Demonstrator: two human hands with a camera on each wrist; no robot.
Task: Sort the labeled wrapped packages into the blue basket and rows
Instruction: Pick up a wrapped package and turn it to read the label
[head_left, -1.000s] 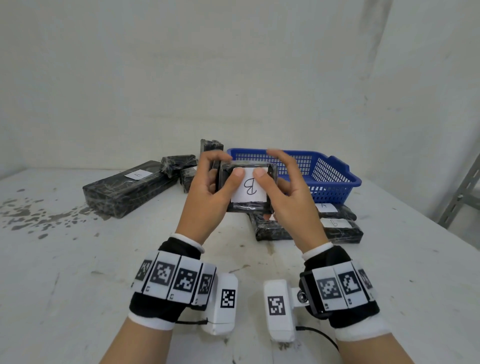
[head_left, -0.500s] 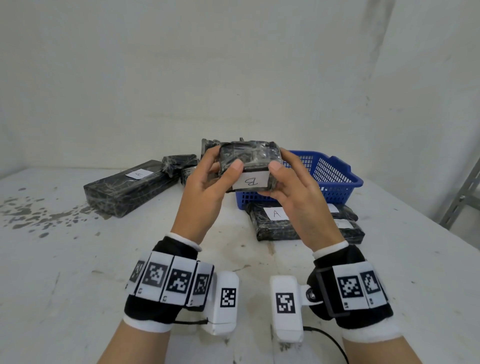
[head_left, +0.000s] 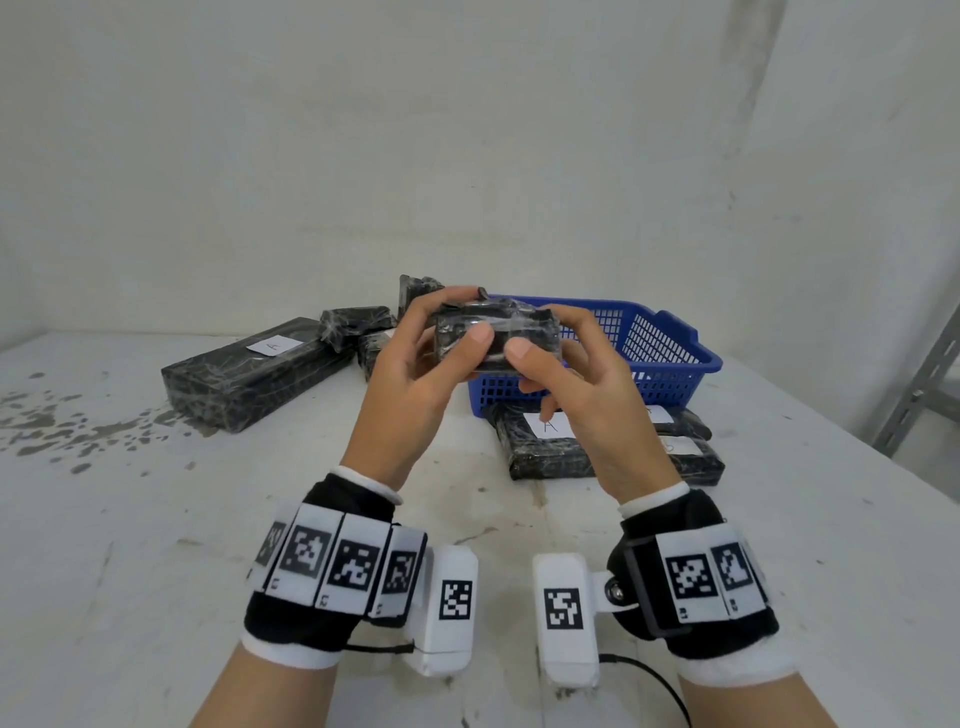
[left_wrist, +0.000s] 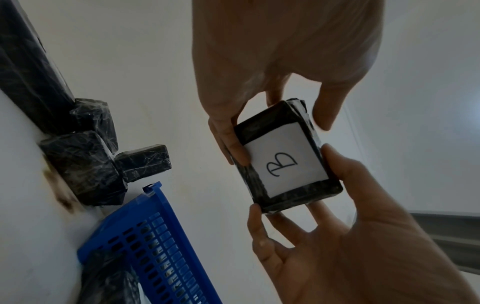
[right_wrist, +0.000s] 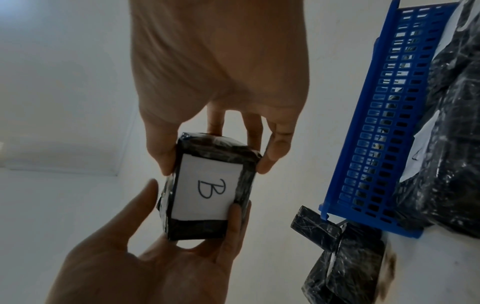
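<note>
Both hands grasp one B-labelled package (head_left: 496, 338) above the blue basket (head_left: 670, 358).
Left hand (head_left: 410, 379) and right hand (head_left: 582, 395) pinch its glossy, black-wrapped, boxy sides.

In the head view the white paper label of the small black plastic-wrapped package (head_left: 496, 338) faces away and cannot be seen; the left hand (head_left: 410, 384) and right hand (head_left: 582, 395) cover its ends; the right hand also hides part of the "A" label on the flat black wrapped package (head_left: 540, 452) in front of the blue plastic mesh basket (head_left: 670, 358); the label on the package behind it (head_left: 691, 447) is too blurred to read; the basket's inside is unclear; the grey metal shelf frame (head_left: 930, 384) is cut off by the right edge.
</note>
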